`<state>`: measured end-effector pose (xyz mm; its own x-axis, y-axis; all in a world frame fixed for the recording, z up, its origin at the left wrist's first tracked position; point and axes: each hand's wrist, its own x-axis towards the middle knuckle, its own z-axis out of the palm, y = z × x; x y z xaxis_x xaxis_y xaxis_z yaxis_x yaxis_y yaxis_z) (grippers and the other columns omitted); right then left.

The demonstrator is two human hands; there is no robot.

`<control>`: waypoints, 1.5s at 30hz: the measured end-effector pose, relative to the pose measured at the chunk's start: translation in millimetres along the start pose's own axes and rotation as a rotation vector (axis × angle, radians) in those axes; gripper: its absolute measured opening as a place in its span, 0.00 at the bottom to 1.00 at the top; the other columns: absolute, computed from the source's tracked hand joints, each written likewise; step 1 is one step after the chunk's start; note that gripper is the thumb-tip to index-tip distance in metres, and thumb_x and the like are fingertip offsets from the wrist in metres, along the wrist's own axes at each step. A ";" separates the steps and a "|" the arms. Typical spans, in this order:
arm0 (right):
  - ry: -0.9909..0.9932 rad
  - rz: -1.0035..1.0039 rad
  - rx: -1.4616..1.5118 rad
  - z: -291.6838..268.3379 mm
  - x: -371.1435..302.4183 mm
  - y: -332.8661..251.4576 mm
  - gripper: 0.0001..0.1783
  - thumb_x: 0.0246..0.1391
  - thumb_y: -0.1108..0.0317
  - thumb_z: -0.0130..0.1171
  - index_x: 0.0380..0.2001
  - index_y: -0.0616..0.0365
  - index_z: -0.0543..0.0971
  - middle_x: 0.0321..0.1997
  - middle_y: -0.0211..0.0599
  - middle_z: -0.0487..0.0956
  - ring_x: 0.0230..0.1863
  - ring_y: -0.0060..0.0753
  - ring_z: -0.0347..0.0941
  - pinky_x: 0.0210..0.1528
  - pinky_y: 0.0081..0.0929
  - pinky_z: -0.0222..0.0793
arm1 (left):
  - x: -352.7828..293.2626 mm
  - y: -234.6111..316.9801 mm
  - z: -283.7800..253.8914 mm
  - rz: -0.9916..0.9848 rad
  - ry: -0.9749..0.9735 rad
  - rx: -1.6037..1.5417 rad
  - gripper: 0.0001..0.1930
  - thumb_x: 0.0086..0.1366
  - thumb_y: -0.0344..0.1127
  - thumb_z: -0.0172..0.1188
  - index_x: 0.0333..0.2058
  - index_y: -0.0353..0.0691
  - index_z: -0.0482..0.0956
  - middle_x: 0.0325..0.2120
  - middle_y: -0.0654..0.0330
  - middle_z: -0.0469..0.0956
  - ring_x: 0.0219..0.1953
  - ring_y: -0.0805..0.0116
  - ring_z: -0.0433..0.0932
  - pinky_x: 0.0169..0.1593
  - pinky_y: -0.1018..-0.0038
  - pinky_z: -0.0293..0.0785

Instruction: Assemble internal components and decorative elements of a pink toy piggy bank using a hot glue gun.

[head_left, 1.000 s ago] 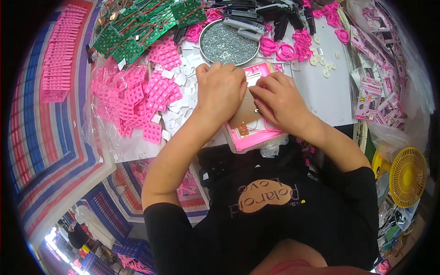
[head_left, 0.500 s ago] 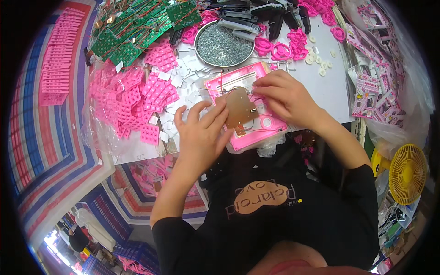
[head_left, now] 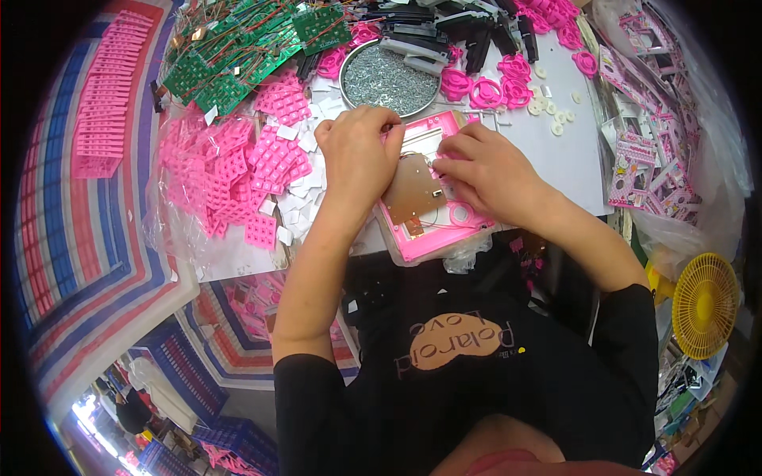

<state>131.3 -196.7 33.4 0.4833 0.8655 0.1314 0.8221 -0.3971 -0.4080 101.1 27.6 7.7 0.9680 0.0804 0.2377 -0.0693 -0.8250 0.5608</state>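
In front of me on the table lies a pink plastic casing [head_left: 429,247], open side up. A square brownish circuit board [head_left: 414,190] sits inside it, with thin wires running around it. My left hand [head_left: 357,155] is over the casing's far left corner, fingers curled and pinched together. Whatever lies between those fingertips is hidden. At the board's right edge, my right hand [head_left: 490,173] has its fingers bent and closed near the wires, and what they pinch is too small to make out. A round white-rimmed opening [head_left: 459,213] shows in the casing's near right part.
Beyond the casing stands a round tin of small screws [head_left: 389,79]. Green circuit boards [head_left: 254,55], pink keypads [head_left: 214,170] and white squares [head_left: 302,194] are heaped leftward. Pink rings [head_left: 486,93], white discs [head_left: 558,117] and black parts [head_left: 476,40] lie right. A yellow fan [head_left: 705,305] stands far right.
My left hand has left the board's left edge and moved away from me to the casing's far left corner, its fingers now curled. The right hand stays nearly in place.
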 end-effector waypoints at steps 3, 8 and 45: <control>0.047 -0.015 -0.013 3.0 0.5 -1.7 0.18 0.45 0.72 0.68 0.43 0.57 0.84 0.48 0.38 0.79 0.50 0.46 0.74 0.52 0.39 0.75 | -3.7 -2.9 -2.9 -0.012 0.030 -0.134 0.06 0.60 0.36 0.67 0.34 0.43 0.87 0.32 0.61 0.85 0.37 0.60 0.81 0.49 0.62 0.64; 0.148 -0.111 0.081 2.6 -4.9 10.0 0.13 0.45 0.72 0.66 0.38 0.59 0.84 0.44 0.37 0.80 0.46 0.42 0.74 0.47 0.38 0.76 | -18.7 -1.8 -5.9 0.173 0.122 -0.088 0.06 0.60 0.33 0.67 0.36 0.44 0.87 0.33 0.63 0.84 0.40 0.63 0.79 0.49 0.63 0.64; -0.074 0.139 0.191 -19.3 47.5 1.5 0.11 0.49 0.64 0.66 0.35 0.58 0.83 0.34 0.42 0.82 0.37 0.47 0.80 0.39 0.41 0.75 | -47.0 3.0 -5.6 0.089 0.221 -0.389 0.06 0.58 0.31 0.70 0.34 0.41 0.84 0.30 0.64 0.83 0.28 0.69 0.76 0.45 0.70 0.65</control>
<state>161.3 -162.0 56.5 0.5584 0.8295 -0.0010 0.6742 -0.4546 -0.5821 54.0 24.5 2.6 0.8826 0.1707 0.4380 -0.2759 -0.5661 0.7768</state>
